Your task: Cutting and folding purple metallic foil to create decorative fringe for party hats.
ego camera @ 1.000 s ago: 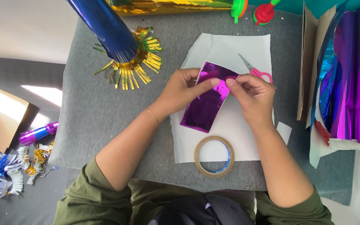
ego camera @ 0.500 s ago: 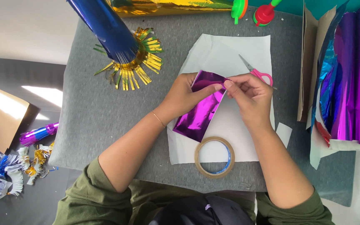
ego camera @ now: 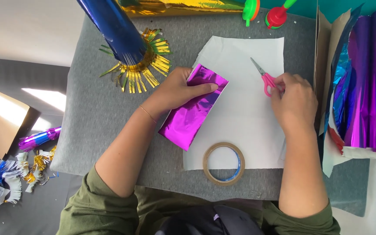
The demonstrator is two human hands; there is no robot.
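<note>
My left hand (ego camera: 180,89) holds a folded strip of shiny purple foil (ego camera: 192,113) by its upper end, thumb lying across the top. The foil slants down to the left over a white paper sheet (ego camera: 240,122) on a grey padded surface (ego camera: 96,117). My right hand (ego camera: 293,102) rests on the sheet's right edge, its fingers closing over the pink handles of small scissors (ego camera: 264,76), whose blades point up and left.
A tape roll (ego camera: 223,163) lies below the foil. A blue foil cone with a gold fringe (ego camera: 129,48) stands at the upper left. Purple and blue foil sheets (ego camera: 366,87) are stacked at the right. Foil scraps (ego camera: 9,174) lie at lower left.
My right hand has let go of the purple foil and moved right onto the scissors. My left hand keeps the foil, which has tilted and dropped lower left.
</note>
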